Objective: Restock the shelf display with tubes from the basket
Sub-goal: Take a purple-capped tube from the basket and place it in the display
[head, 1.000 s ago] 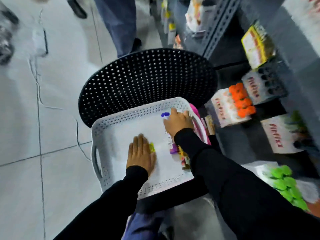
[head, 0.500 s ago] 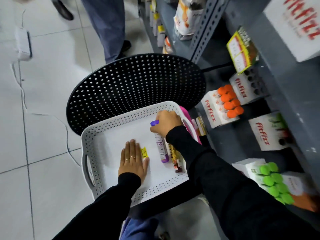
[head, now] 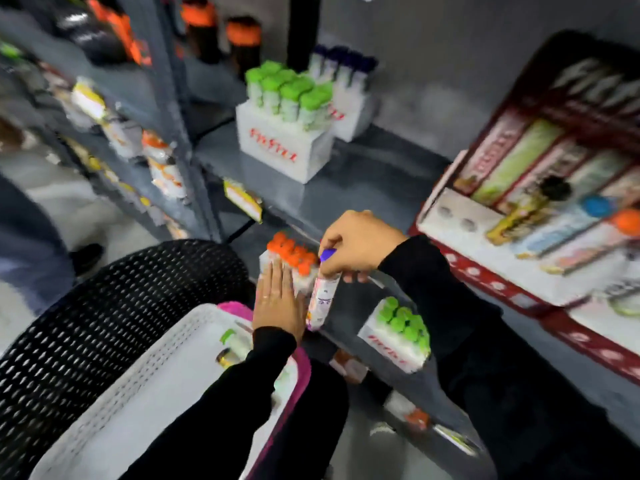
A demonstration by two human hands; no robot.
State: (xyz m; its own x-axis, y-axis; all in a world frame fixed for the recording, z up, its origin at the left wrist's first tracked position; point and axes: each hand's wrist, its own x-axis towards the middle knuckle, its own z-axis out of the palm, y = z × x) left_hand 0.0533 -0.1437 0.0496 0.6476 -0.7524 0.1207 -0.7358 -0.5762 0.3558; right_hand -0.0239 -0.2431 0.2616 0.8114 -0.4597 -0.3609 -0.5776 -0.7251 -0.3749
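Observation:
My right hand (head: 360, 242) grips a white tube with a purple cap (head: 322, 299) near its top; the tube hangs almost upright in front of the grey shelf (head: 363, 181). My left hand (head: 278, 301) is flat and open, fingers together, just left of the tube and in front of a display box of orange-capped tubes (head: 292, 254). The white perforated basket (head: 152, 362) sits on a black chair at lower left, with a green-capped tube (head: 230, 337) and a yellow-capped one (head: 227, 356) lying in it. White display boxes hold green-capped tubes (head: 294, 91) and purple-capped tubes (head: 343, 67) on the upper shelf.
The black perforated chair (head: 104, 299) holds the basket, with a pink tray edge (head: 301, 372) under it. A red display of long boxes and tubes (head: 540, 202) stands at right. Another box of green-capped tubes (head: 401, 320) sits lower. A person's leg (head: 31, 237) is at far left.
The view swung up from the basket to the shelves. My right hand lifted the purple-capped tube out of the basket toward the shelf. My left hand left the basket floor and rose beside it.

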